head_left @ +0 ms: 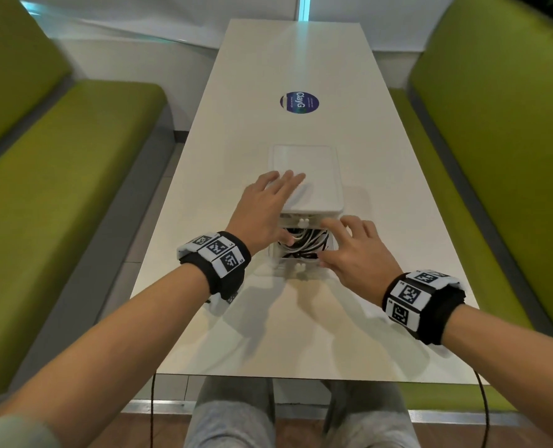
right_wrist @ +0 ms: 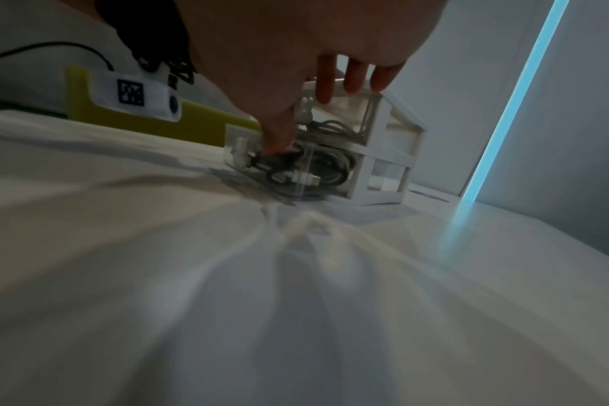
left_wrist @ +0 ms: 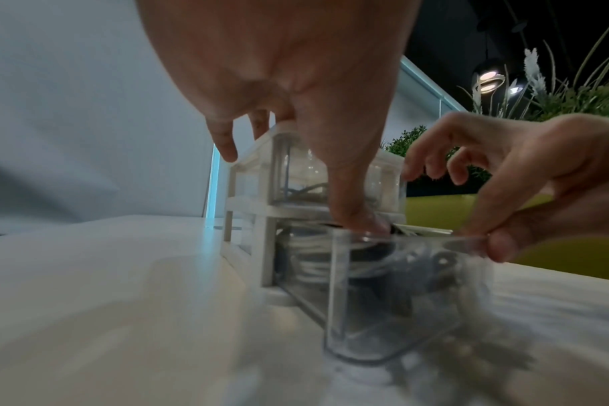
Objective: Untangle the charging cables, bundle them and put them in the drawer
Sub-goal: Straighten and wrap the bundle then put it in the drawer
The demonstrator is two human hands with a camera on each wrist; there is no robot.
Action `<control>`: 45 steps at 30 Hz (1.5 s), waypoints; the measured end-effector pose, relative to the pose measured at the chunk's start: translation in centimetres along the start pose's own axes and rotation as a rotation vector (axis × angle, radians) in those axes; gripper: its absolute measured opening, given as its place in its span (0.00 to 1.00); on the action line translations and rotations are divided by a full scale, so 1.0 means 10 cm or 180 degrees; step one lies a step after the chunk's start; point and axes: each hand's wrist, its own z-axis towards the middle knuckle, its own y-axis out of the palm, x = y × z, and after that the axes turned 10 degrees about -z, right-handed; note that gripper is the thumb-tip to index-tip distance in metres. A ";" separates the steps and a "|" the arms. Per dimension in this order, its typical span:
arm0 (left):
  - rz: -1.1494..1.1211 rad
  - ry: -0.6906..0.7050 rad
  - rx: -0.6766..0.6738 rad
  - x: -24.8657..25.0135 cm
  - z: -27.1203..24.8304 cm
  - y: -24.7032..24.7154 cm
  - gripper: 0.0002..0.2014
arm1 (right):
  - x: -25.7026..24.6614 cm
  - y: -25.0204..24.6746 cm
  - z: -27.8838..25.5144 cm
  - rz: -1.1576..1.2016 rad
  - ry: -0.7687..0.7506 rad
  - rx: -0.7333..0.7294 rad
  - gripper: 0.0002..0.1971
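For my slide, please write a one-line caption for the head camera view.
Left hand rests on the white drawer unit; right hand holds its open lower drawer, filled with coiled cables.

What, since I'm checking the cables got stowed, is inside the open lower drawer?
Coiled white and black cables, with the thumb of the left hand on them. Anything beneath the coils is covered.

White table between 2 green benches, white wall.
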 end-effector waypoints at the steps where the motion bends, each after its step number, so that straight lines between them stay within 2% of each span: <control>1: -0.0002 0.0095 0.0058 -0.03 0.00 0.03 0.58 | 0.00 0.02 0.01 -0.0093 -0.0016 0.0018 0.06; 7: -0.0110 0.0190 0.0396 -0.10 -0.01 0.09 0.49 | 0.09 0.12 0.09 -0.0217 0.0006 -0.0092 0.06; 14: -0.0376 0.0221 0.0429 -0.07 -0.03 0.06 0.39 | 0.11 0.13 0.14 0.0653 0.0203 0.0032 0.04; 16: -0.0368 0.0278 0.0386 -0.08 -0.03 0.05 0.37 | 0.05 0.13 0.16 0.0839 0.0319 0.0148 0.12; 18: -0.0285 0.0284 0.0198 -0.08 -0.05 0.00 0.39 | -0.01 0.15 0.16 0.1051 0.0432 0.0301 0.20; 21: -0.0025 0.0165 -0.0365 -0.09 -0.12 -0.06 0.58 | 0.01 0.18 0.13 0.1130 0.0363 0.0446 0.22; 23: 0.0013 0.0160 -0.0437 -0.07 -0.17 -0.06 0.63 | 0.04 0.17 0.12 0.1242 0.0341 0.0509 0.23; 26: 0.0053 0.0148 -0.0417 -0.06 -0.18 -0.05 0.63 | 0.07 0.11 0.13 0.1373 0.0588 0.0402 0.22; 29: 0.0071 0.0153 -0.0359 -0.07 -0.17 -0.04 0.61 | 0.12 0.15 0.10 0.1028 0.0272 0.0455 0.08; 30: 0.0060 0.0158 -0.0344 -0.08 -0.17 -0.03 0.60 | 0.14 0.16 0.09 0.0944 0.0181 0.0466 0.06; 38: -0.0007 0.0239 -0.0272 -0.10 -0.16 -0.04 0.57 | 0.15 0.27 0.10 0.0713 0.0063 0.0469 0.09; 45: -0.0066 0.0275 -0.0204 -0.11 -0.16 -0.04 0.53 | 0.09 0.25 0.17 0.0785 0.0316 0.0783 0.05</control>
